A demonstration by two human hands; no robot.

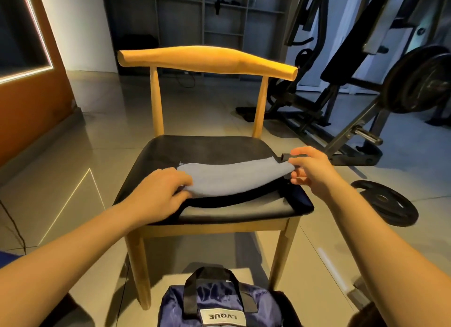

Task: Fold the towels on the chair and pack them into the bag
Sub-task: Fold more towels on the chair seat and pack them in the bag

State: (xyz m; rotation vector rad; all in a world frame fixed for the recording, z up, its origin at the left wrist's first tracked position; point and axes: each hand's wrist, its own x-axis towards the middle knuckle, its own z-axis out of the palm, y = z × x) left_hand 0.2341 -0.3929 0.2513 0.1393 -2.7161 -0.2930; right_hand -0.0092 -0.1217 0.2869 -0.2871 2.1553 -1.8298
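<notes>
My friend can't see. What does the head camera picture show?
A left hand and a right hand hold the ends of a grey-blue towel over a dark cloth on a wooden chair. A blue bag stands on the floor before it.

Both bare forearms reach forward, well apart. The left hand [159, 192] curls its fingers over one end of the grey towel [231, 177] — the right hand [311, 170] pinches the other end.

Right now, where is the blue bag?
In the head view, the blue bag sits on the floor at the bottom centre, right in front of the wooden chair and its front legs.
</notes>
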